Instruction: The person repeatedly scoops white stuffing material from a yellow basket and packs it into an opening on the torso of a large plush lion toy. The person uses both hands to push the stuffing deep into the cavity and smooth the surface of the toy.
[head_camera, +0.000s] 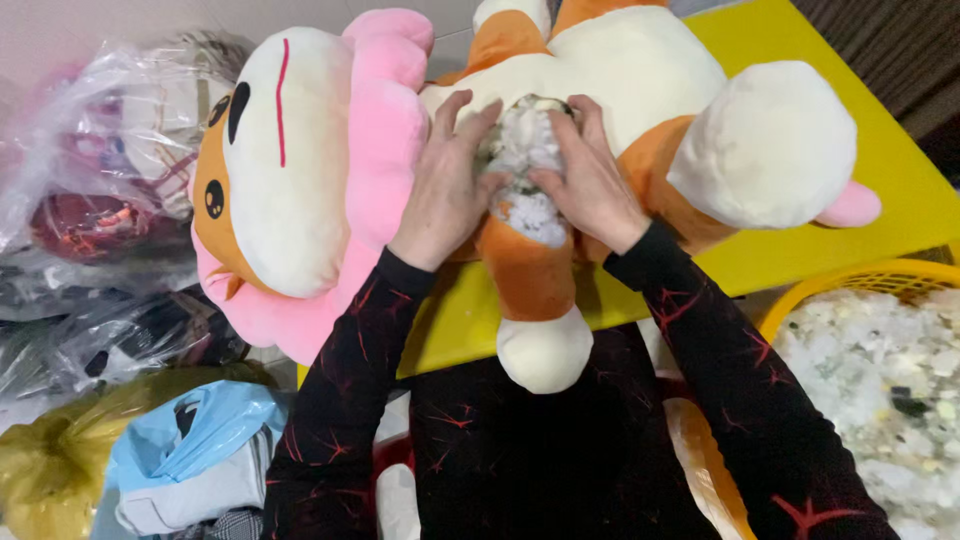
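Lying on its back across one yellow table (900, 190), a large plush lion (620, 90) in orange, cream and pink fills the head view. Two bare hands press on its belly. The left hand (445, 180) lies flat with fingers spread, fingertips resting on the cream fabric at the left edge of an open seam. The right hand (590, 180) sits just beside it, fingers close together and curled slightly, their tips touching the white stuffing (525, 150) that bulges from the opening between the two hands. Neither hand is pinching anything; both push down on the toy.

Left of the left fingers lies the lion's head with its pink mane (385, 140), two dark eyes and one red line on the face. Below both wrists hangs one cream-tipped leg (545, 345); right of the right fingers a second rounded cream paw (765, 140) sticks out. Both arms wear black sleeves (340, 400) with red marks.

Well right of the right hand, one yellow basket (850, 280) holds loose white stuffing scraps. Far left of the left hand lie several plastic bags (100, 180), clear, olive and blue.
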